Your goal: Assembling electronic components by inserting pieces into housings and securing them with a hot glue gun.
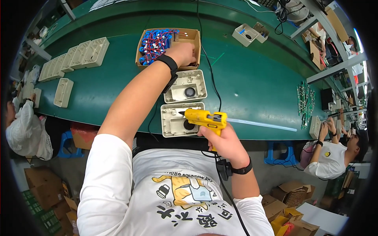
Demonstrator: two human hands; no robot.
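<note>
My left hand (182,54) reaches into an open cardboard box (193,35) at the far middle. Its fingers curl down inside the box, and whatever they hold is hidden. Blue cylindrical parts with red and black wires (154,46) fill the box's left side. In my right hand (227,144) is a yellow hot glue gun (206,118), gripped by its handle. A long translucent glue stick (262,124) sticks out of its back. The gun's nozzle points left, over the nearer beige plastic housing (171,129). Behind that lies a second beige housing (201,84) with a round black part (189,92).
Several beige housings (94,53) stand in a row at the left, one more (63,93) nearer. Others (246,35) lie at the far right. Green circuit-board strips (305,102) are piled at the right. A black cable (212,74) crosses the green table (260,78). Co-workers sit at both sides.
</note>
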